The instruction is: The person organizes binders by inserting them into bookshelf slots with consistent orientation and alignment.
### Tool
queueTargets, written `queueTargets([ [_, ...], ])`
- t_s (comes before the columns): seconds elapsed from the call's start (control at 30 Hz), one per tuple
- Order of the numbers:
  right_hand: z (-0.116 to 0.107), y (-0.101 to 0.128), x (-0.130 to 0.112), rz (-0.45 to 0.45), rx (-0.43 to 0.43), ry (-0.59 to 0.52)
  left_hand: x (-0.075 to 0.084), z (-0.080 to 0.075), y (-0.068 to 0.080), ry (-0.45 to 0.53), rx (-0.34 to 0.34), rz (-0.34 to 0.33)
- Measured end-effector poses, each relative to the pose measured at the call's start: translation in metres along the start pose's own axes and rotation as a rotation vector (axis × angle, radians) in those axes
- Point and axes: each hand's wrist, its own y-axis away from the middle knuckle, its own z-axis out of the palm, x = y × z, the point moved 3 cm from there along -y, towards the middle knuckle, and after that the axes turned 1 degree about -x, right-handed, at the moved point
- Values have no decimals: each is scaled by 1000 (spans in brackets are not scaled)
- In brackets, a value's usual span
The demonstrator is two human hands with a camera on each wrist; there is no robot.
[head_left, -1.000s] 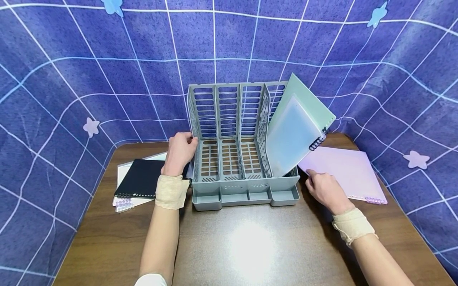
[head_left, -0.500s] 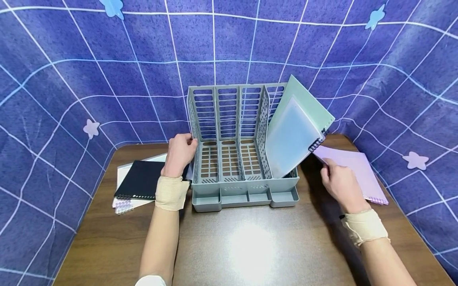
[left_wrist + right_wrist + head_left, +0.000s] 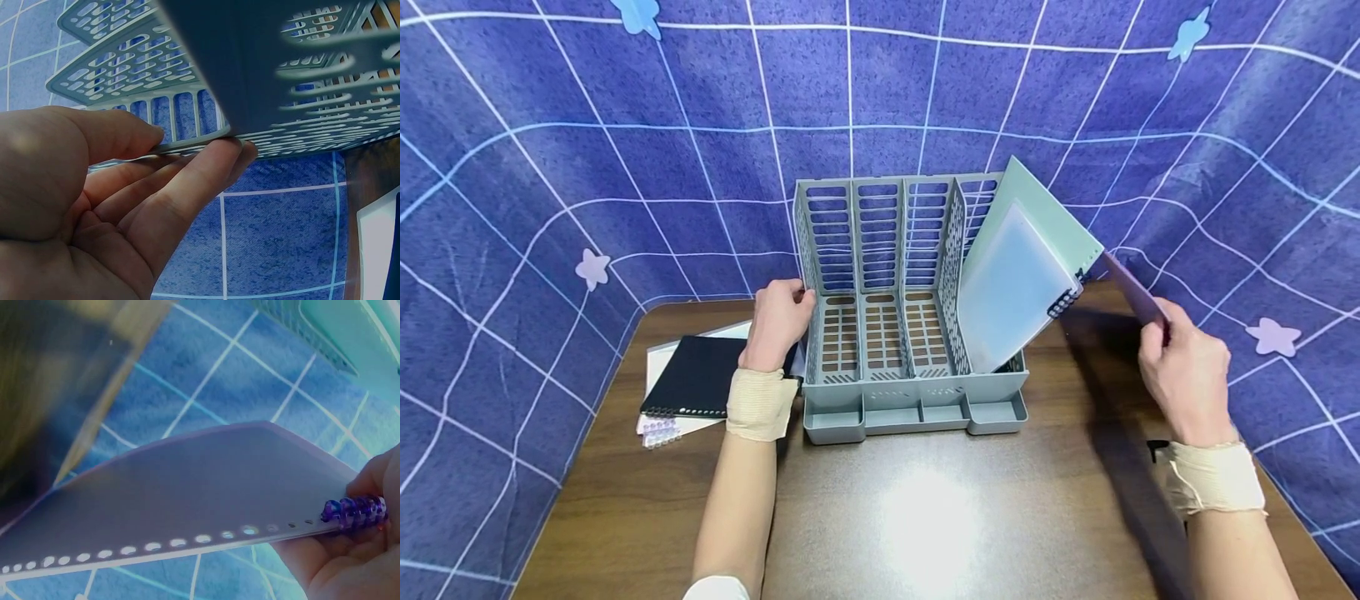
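Observation:
A grey desktop file organizer (image 3: 838, 398) with upright slotted dividers stands on the table. My left hand (image 3: 778, 321) holds its left side; in the left wrist view, thumb and fingers pinch the organizer's edge. My right hand (image 3: 1187, 379) grips a purple spiral notebook (image 3: 1131, 287) by its edge, raised above the table at the right. The right wrist view shows that notebook's punched holes and short purple coil (image 3: 356, 514), with fingers curled around the coil end. In the rightmost slot lean a mint-green notebook (image 3: 1054, 215) and a translucent-covered notebook (image 3: 1015, 287) with black rings.
Left of the organizer, a black notebook (image 3: 692, 375) lies over white and clear-ringed ones, partly behind the left wrist. Small trays (image 3: 891, 414) run along the organizer's front. A blue grid-patterned curtain (image 3: 700, 92) hangs behind and at both sides of the wooden table (image 3: 850, 533).
The purple notebook, lying flat at the right before, has been lifted and turned on edge. My right hand has moved right with it. The left hand stays on the organizer.

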Motion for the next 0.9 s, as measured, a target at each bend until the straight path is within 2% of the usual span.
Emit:
queueTargets([
  [0.23,-19,-5,7,42,115,1,1,1,0,8,-6,-8],
  [0.4,-32,-10,7,27,199,21,1,1,0,2,-5,-3],
  [0.5,-43,-13,5,65,237,28,-1,1,0,5,-8,-6],
  [0.63,-57,-17,-3,178,276,2,-3,1,0,5,-11,-11],
  [0.8,-74,-21,-18,202,352,-48,-4,0,0,10,-4,-7],
  [0.9,-84,-21,-27,261,374,-103,-4,0,0,6,-5,-9],
])
